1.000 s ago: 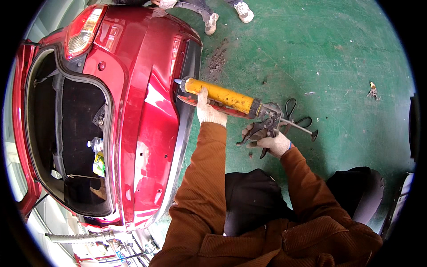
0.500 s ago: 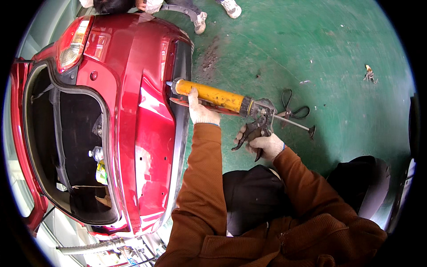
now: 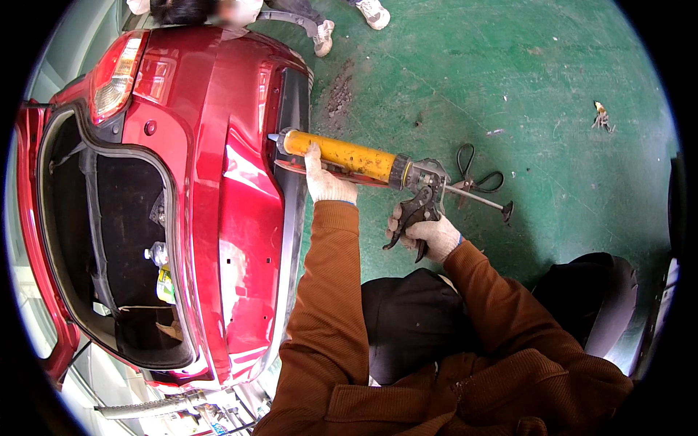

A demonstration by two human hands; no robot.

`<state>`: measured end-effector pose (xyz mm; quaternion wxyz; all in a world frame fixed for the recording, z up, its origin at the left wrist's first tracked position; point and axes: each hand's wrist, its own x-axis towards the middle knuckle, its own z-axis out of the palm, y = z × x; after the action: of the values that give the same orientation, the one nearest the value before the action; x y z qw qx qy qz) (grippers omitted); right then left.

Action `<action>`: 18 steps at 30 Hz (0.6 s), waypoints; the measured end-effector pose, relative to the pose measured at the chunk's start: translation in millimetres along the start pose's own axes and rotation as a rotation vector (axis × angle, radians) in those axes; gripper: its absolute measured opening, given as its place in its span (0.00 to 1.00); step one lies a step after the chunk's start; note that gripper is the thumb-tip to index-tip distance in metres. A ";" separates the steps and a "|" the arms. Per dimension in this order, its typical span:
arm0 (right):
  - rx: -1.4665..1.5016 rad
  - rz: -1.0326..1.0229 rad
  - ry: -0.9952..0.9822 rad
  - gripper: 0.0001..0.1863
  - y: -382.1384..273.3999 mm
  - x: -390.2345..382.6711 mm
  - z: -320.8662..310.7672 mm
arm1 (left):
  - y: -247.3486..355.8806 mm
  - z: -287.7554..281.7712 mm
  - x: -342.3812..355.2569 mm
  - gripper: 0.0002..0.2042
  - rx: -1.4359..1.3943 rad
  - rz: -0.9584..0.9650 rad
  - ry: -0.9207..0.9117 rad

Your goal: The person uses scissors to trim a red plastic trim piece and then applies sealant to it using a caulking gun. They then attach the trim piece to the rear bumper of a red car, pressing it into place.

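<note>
A caulking gun [image 3: 349,155] with a yellow barrel lies level across both my hands, its nozzle [image 3: 274,136] pointing left at the lower edge of a red car's rear bumper [image 3: 251,182]. My left hand [image 3: 329,180], in a white knit glove, is closed under the front half of the barrel, thumb up along its side. The gloved right hand [image 3: 435,237] grips the black trigger handle [image 3: 414,216] at the rear. Behind the handle the metal plunger rod [image 3: 476,199] sticks out to the right. Whether the nozzle tip touches the bumper I cannot tell.
Scissors [image 3: 476,174] with black handles lie on the green floor [image 3: 523,87] beyond the rod. The car's boot stands open, with a bottle [image 3: 161,269] inside. Another person [image 3: 240,11] is at the car's far end. Debris [image 3: 602,118] lies on the far right.
My view has shifted slightly. The caulking gun stays by the bumper in both hands, and the right hand's fingers are still around the trigger handle.
</note>
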<state>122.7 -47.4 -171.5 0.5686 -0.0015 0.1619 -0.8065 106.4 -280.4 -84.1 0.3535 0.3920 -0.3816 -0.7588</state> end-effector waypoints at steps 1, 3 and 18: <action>0.009 -0.012 -0.007 0.26 1.1 0.5 -1.0 | 0.1 0.8 -1.5 0.22 0.000 -0.005 -0.006; 0.025 -0.032 -0.023 0.26 2.3 2.1 -3.6 | -1.5 2.7 -2.8 0.23 -0.002 -0.010 -0.012; -0.088 -0.010 0.056 0.23 -6.6 -1.5 2.3 | -6.2 4.0 -0.3 0.22 0.028 0.004 0.037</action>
<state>117.7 -44.6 -167.4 0.5592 -0.0049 0.2132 -0.8011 101.7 -276.1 -87.7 0.3564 0.4099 -0.3865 -0.7453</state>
